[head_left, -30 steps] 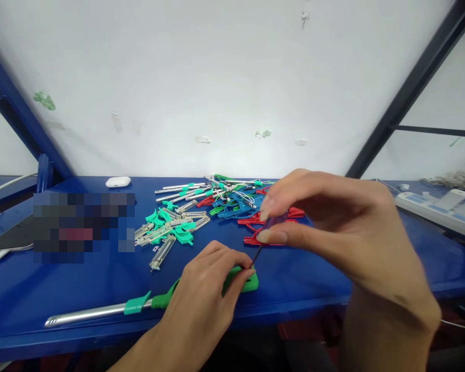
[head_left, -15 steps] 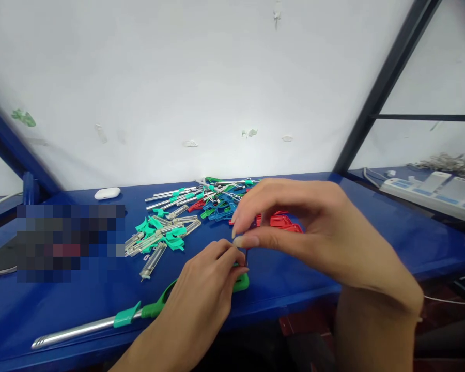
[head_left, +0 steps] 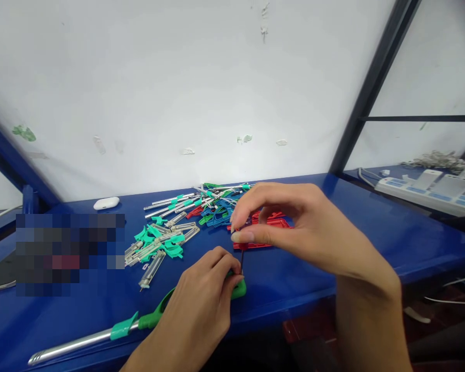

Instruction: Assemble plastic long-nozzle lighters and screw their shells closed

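My right fingers (head_left: pixel 248 236) pinch a screwdriver (head_left: pixel 242 262), shaft pointing down beside my left fingers (head_left: pixel 225 264), which hold a green handle (head_left: pixel 238 291). Left of these, its metal tube (head_left: pixel 73 345) extends. Beyond, red parts (head_left: pixel 281 223) lie on the bench (head_left: pixel 294 279).

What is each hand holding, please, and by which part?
The right hand pinches a thin-shafted tool by its upper end; the left hand holds the green handle near its right-hand end.
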A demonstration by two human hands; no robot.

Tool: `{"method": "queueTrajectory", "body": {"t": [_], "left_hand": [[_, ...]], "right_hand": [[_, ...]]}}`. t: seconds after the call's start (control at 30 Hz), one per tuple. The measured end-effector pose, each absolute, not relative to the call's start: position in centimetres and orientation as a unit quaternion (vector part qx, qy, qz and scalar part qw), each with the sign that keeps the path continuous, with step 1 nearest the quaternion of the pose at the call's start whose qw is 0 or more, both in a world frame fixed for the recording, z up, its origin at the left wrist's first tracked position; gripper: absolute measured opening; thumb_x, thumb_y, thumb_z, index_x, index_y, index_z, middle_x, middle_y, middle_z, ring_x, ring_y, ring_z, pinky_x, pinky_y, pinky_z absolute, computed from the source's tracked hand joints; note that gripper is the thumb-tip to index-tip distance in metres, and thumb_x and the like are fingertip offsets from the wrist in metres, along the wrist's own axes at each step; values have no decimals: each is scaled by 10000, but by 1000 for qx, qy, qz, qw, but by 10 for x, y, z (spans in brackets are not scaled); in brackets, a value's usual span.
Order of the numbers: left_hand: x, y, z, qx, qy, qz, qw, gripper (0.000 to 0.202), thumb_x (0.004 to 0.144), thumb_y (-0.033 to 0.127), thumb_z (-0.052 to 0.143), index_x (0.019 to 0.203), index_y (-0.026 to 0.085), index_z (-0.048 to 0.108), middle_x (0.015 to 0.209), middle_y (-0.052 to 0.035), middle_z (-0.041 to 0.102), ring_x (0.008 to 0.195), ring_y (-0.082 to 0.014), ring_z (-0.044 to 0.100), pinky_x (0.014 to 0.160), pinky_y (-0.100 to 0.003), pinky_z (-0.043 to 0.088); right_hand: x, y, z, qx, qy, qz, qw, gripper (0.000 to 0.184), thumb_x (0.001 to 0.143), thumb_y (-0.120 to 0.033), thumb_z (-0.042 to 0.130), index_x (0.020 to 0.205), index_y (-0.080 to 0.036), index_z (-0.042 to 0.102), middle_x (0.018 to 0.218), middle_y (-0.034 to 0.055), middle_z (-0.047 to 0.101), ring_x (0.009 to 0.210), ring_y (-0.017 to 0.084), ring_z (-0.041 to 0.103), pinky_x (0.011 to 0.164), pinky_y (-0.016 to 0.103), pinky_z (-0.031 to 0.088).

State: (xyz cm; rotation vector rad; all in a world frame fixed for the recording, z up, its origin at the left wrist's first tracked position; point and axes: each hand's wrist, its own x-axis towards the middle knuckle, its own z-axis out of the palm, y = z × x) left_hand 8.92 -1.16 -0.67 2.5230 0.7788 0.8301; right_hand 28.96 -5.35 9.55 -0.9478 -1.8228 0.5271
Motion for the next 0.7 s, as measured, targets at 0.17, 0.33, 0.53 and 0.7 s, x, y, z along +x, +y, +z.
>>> {"method": "queueTrajectory", "body": {"t": [0.17,0.33,0.53,0.7], "left_hand": [[84,-13,-6,894,278,294,193,198,1033,103,476,958,245,592,962,9,641,811,-180,655,739,-320,474],[84,-13,-4,895,290,277,195,182,1044,133,487,957,246,600,993,7,642,818,-183,643,751,-331,466],[85,-12,-3,899,297,263,184,188,1053,153,480,958,243,615,1019,-7,644,833,-195,644,758,-338,467],[81,-12,-5,898,300,257,193,185,1079,193,492,1000,259,645,1051,-2,655,856,-194,663,780,-339,483]], "right_hand": [[291,-54,95,-390,-742,218,500,75,882,-196,855,905,-239,798,959,-49,784,867,102,720,740,194,562],[291,-55,95,-393,-746,213,493,55,905,-221,841,899,-238,788,961,-54,778,865,92,717,730,182,556],[290,-55,96,-397,-753,209,482,62,897,-187,845,900,-230,799,951,-57,781,834,80,713,733,180,556],[289,-55,96,-404,-753,212,475,59,892,-187,848,900,-236,816,929,-57,788,810,85,714,729,205,560]]}}
